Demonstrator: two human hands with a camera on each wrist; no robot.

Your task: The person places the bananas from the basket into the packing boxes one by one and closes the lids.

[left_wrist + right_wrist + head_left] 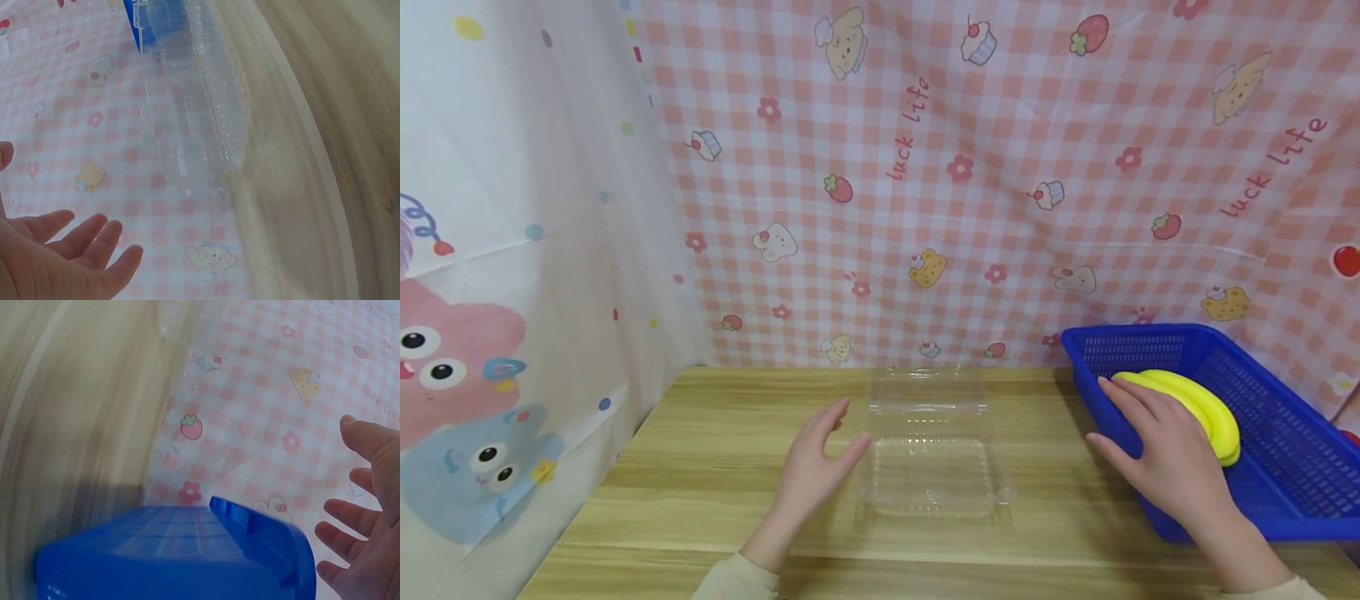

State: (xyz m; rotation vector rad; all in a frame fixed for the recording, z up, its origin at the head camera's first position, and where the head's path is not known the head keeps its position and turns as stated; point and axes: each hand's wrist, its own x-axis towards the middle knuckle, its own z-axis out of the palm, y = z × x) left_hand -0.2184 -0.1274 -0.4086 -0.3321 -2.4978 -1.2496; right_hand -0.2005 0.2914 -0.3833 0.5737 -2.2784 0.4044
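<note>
A clear plastic clamshell box [932,475] stands on the wooden table with its lid [927,390] tipped back. Beside its left edge is my left hand [816,462], thumb and fingers spread and holding nothing. In the left wrist view the same hand [69,256] shows its loosely bent fingers apart from the box [194,112]. My right hand [1168,454] hovers over the near left rim of a blue plastic basket [1270,504], fingers spread. Yellow bananas [1206,408] lie inside the basket, partly hidden behind that hand. In the right wrist view, the empty right hand [369,525] is above the basket [175,569].
The wooden table [700,483] runs back to a pink checked cloth [880,208] hanging behind it. A white curtain with cartoon figures [475,400] hangs along the left side. The basket's raised walls stand at the table's right.
</note>
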